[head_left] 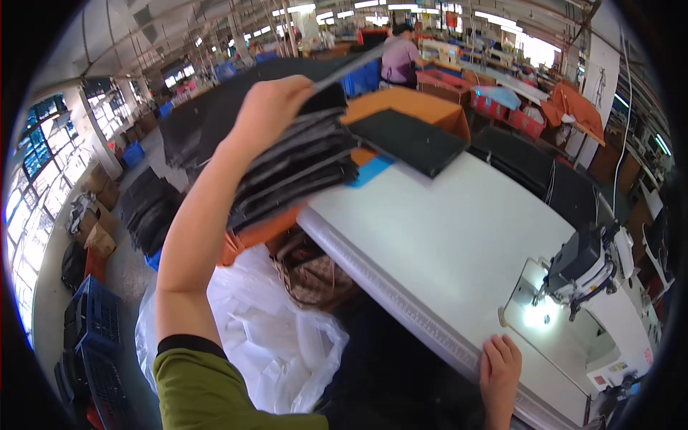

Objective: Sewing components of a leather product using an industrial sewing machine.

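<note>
My left hand (272, 107) is raised at the upper middle, fingers closed on a dark, flat fabric piece (333, 75) with a greyish edge, above a tall stack of black fabric pieces (287, 172). My right hand (499, 369) lies at the near edge of a white sewing table (423, 222), fingers apart and slightly bent, holding nothing. It is just below a lit sewing machine (577, 261) at the right. A black flat piece (405, 140) lies at the table's far left corner, partly over an orange box (408, 100).
A plastic sack of white pieces (265, 330) and a brown patterned bag (308, 279) sit below the table. Blue crates (97, 322) and another black pile (147, 204) stand left. A co-worker (398, 61) is in the background, near red bins (519, 122). More black pieces (516, 158) lie behind the table.
</note>
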Motion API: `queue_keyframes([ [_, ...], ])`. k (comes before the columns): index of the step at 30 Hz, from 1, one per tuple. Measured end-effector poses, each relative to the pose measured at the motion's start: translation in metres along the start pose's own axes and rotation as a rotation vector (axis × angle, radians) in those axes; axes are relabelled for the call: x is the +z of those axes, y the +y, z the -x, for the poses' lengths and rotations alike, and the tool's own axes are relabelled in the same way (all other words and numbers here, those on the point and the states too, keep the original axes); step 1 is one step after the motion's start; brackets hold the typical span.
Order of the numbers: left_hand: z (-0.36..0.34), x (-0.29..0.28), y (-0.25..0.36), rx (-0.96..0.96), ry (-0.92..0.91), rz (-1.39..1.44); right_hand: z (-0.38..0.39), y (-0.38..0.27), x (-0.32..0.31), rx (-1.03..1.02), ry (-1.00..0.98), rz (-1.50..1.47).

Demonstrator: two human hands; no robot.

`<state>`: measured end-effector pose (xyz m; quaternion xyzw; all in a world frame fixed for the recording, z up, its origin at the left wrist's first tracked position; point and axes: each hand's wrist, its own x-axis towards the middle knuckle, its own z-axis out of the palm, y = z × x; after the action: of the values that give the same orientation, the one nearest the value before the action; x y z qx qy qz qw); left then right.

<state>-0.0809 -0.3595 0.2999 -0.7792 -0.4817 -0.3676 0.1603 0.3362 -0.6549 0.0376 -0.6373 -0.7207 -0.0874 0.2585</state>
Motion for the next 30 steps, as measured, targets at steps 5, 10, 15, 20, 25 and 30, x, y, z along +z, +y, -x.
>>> queue_keyframes([
  [5, 0.095, 0.094, 0.088, 0.446, -0.157, -0.067, -0.051, -0.044, 0.003, -0.175, 0.029, -0.150],
  [10, 0.218, 0.179, 0.164, 0.433, -0.293, 0.203, -0.098, -0.062, 0.041, -0.331, 0.058, -0.004],
  [15, 0.292, 0.166, 0.169, 0.278, -0.092, 0.438, -0.089, -0.040, 0.063, -0.251, -0.157, -0.043],
  [20, 0.421, 0.156, 0.062, -0.042, -0.259, 0.276, -0.091, -0.049, 0.068, -0.268, -0.103, -0.056],
  [25, 0.551, 0.118, -0.063, -0.694, -0.574, -0.440, -0.089, -0.048, 0.067, -0.241, -0.102, -0.061],
  [30, 0.582, 0.095, -0.105, -1.170, -0.656, -0.347, -0.086, -0.045, 0.069, -0.231, -0.135, -0.050],
])
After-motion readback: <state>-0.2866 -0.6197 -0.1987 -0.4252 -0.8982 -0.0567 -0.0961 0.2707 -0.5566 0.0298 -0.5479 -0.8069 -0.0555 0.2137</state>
